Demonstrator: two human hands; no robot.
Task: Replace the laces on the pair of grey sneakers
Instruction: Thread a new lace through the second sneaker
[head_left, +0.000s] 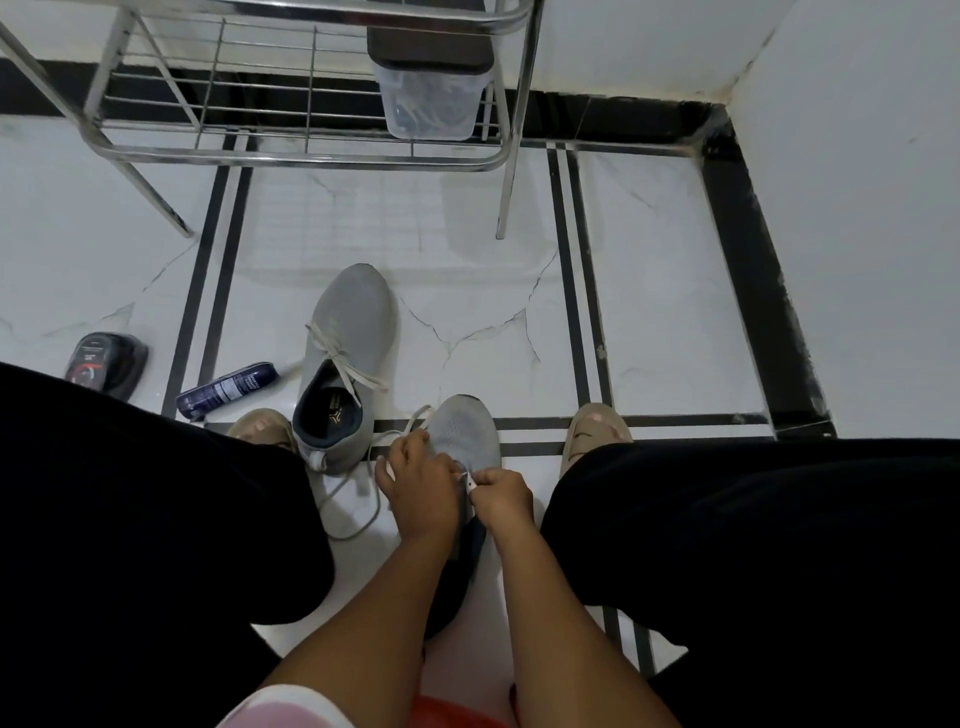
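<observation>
The near sneaker (465, 436) lies on the floor (675, 322) between the person's knees, toe pointing away, its heel end hidden under the forearms. Both hands work over its lacing area. The right hand (501, 493) has fingers curled, pinching the white tip of a lace (470, 483) just above the shoe. The left hand (418, 486) rests on the shoe's left side, fingers bent over the upper — whether they clamp a lace cannot be told. A loose lace (348, 519) trails in a loop on the floor to the left of this hand.

The second sneaker (345, 364) stands just beyond and to the left, toe away, with a cream lace tied across its throat.

Further left on the floor lie a dark spray can (226, 389) on its side and a dark packet (106, 364). A metal rack (306, 156) stands at the floor's far edge — a clear container (431, 104) with a dark lid sits on its lower shelf.
</observation>
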